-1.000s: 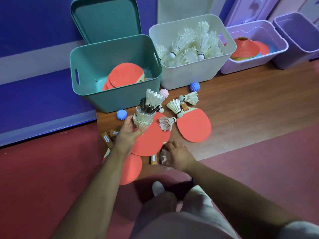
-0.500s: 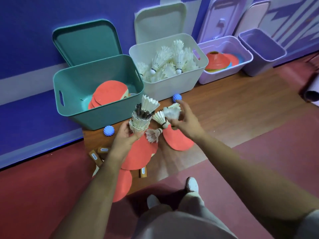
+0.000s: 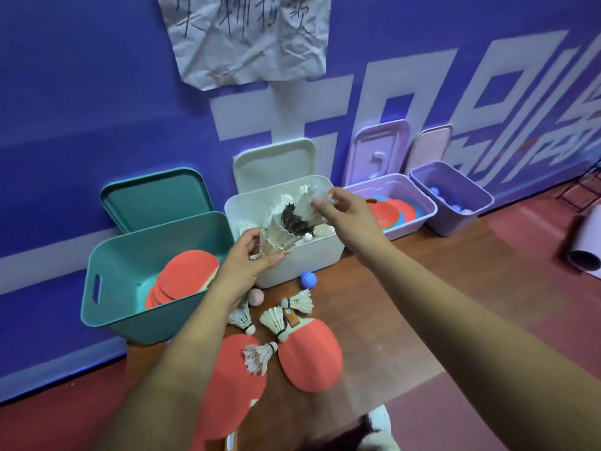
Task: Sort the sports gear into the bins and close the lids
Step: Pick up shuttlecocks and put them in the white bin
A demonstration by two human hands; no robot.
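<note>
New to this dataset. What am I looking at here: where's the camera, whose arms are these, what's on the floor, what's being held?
There is no robot here. A person sorts gear with bare hands, and the only camera sits on their head, looking forward and down. The left hand grips a stack of nested white feather shuttlecocks. The right hand pinches one blurred white shuttlecock above the white plastic bin. Next to it, the teal plastic bin holds red round table tennis paddles. On the wooden floor lie loose white shuttlecocks, more red paddles, a blue spiky ball and a pink ball.
</note>
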